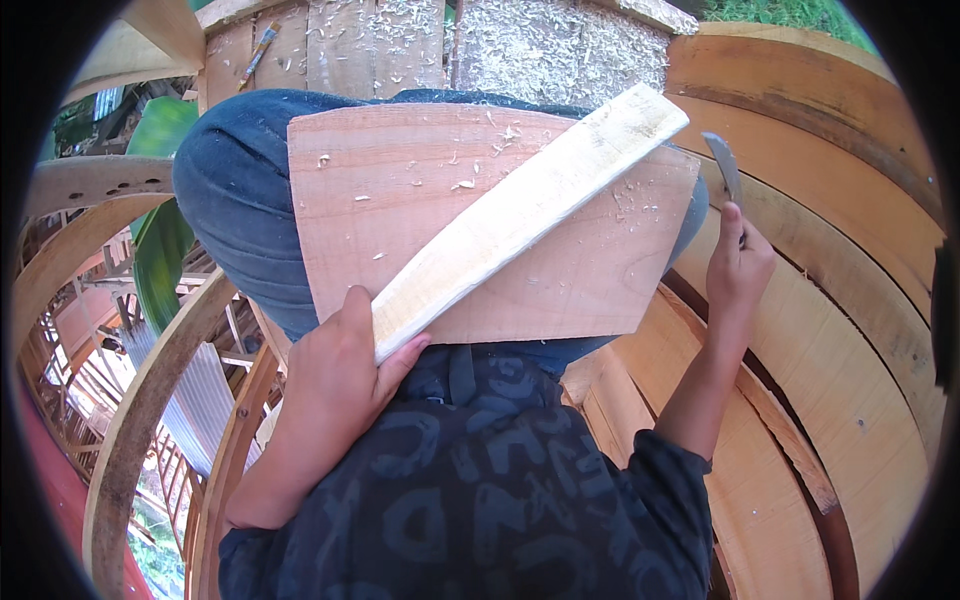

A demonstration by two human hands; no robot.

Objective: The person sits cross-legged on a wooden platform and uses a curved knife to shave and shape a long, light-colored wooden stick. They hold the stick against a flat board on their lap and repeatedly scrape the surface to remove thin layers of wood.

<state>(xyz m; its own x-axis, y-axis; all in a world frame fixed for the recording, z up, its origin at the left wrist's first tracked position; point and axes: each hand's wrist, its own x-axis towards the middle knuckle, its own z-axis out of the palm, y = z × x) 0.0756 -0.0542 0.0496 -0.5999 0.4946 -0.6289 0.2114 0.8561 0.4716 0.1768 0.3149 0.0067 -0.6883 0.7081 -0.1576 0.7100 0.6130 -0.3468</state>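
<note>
Across my lap lies a reddish wooden board (340,240) with scattered shavings on it. A pale, carved length of wood (530,205) slants over the board, narrow at the near left end and broad at the far right. My left hand (345,355) grips its narrow end, with the thumb along the near side. Off the board's right edge, my right hand (740,260) is closed around a knife (723,165). Its curved blade points up and away, apart from the wood. Most of the knife's handle is hidden in my fist.
Wood shavings (560,50) cover the planks at the far side, where a small slim object (262,50) lies at the left. Curved planks (800,300) rise on my right. Curved wooden ribs (150,400) stand on my left, with gaps and a corrugated sheet (195,405) beyond.
</note>
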